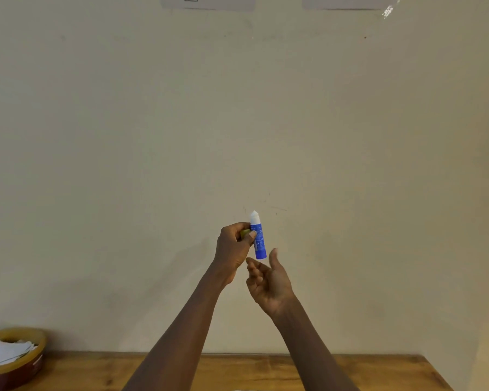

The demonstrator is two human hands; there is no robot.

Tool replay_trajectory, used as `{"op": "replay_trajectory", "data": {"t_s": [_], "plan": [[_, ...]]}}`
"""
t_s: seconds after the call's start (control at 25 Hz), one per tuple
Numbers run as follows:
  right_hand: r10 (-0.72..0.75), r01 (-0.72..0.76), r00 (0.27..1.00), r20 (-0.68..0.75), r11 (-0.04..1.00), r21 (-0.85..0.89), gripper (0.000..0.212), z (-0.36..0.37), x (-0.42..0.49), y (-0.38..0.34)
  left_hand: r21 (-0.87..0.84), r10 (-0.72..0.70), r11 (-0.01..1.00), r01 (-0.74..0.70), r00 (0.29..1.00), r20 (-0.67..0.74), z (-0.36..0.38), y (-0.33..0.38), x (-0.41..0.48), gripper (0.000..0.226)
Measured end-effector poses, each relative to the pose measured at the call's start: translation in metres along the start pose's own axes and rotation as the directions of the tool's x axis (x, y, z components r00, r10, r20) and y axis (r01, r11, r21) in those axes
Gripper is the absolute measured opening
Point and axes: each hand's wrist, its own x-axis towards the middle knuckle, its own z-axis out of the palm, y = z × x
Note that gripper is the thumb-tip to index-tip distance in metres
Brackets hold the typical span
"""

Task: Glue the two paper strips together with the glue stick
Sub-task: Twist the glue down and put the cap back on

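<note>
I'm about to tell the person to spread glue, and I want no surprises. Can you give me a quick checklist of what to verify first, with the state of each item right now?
1. Glue stick in hand: ok, the left hand grips it upright in front of the wall.
2. Cap off and glue exposed: ok, a white tip shows at the top, and a yellowish piece, possibly the cap, sits in the same hand.
3. Right hand free: ok, it is open just below the stick and holds nothing.
4. Paper strips in view: cannot tell, only white papers in the round tin at the left show.
5. Work surface: ok, the wooden table lies below the arms.
</note>
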Motion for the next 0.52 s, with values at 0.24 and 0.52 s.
{"op": "replay_trajectory", "data": {"t_s": [0.24, 0.52], "plan": [[-0.157, 0.140, 0.985, 0.077, 0.973, 0.186, 0.020, 0.006, -0.001, 0.003, 0.020, 0.058, 0.998, -0.058, 0.998, -0.003, 0.002, 0.014, -0.001, 0.021], [-0.113, 0.115, 0.993, 0.042, 0.992, -0.052, 0.042, 0.011, -0.012, -0.002, -0.043, 0.034, 0.998, -0.035, 0.999, -0.025, 0.000, 0.011, -0.009, 0.018]]}}
